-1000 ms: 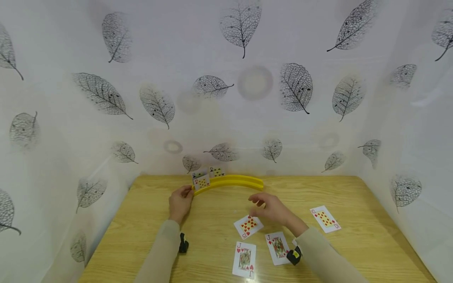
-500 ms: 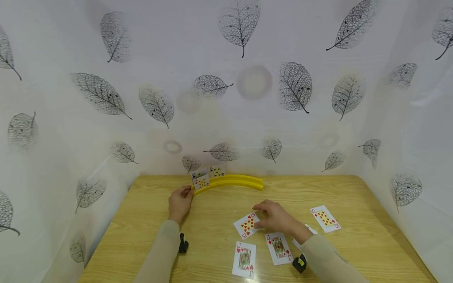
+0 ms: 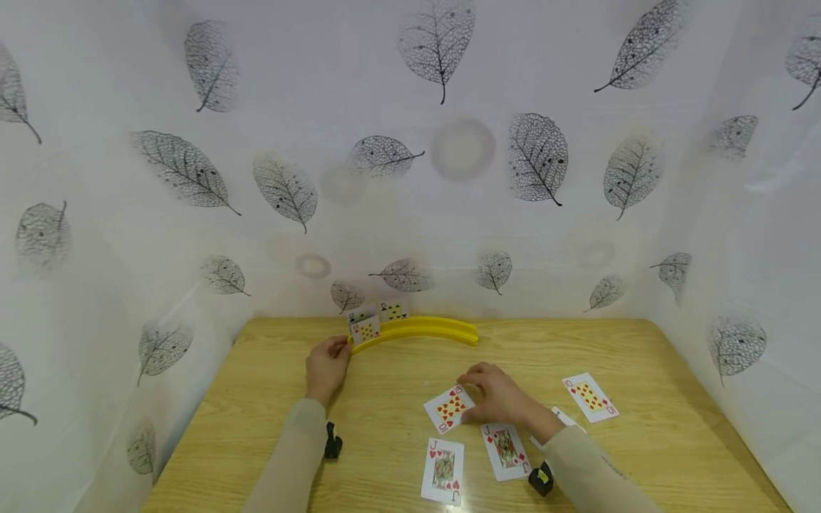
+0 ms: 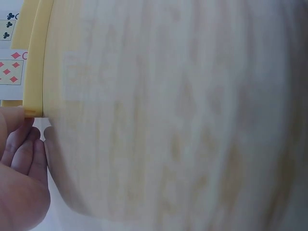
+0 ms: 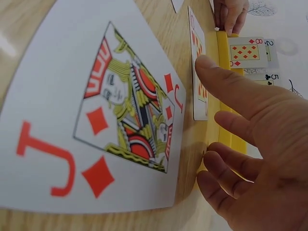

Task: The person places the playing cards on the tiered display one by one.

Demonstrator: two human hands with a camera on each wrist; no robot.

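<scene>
The ten of hearts lies askew just below and right of the frame's middle, white-bordered with red hearts on a yellow panel and red numerals at its corners. The right hand is at its right end, thumb and fingers apart; whether they touch it, I cannot tell. Below lie the jack of hearts and jack of diamonds; further right, the ten of diamonds. Left of the upper middle of the tabletop, the left hand pinches the left end of a curved, glossy yellow holder, where a diamond card stands before two black-suited cards. A leaf-printed white sheet fills the upper frame.
</scene>
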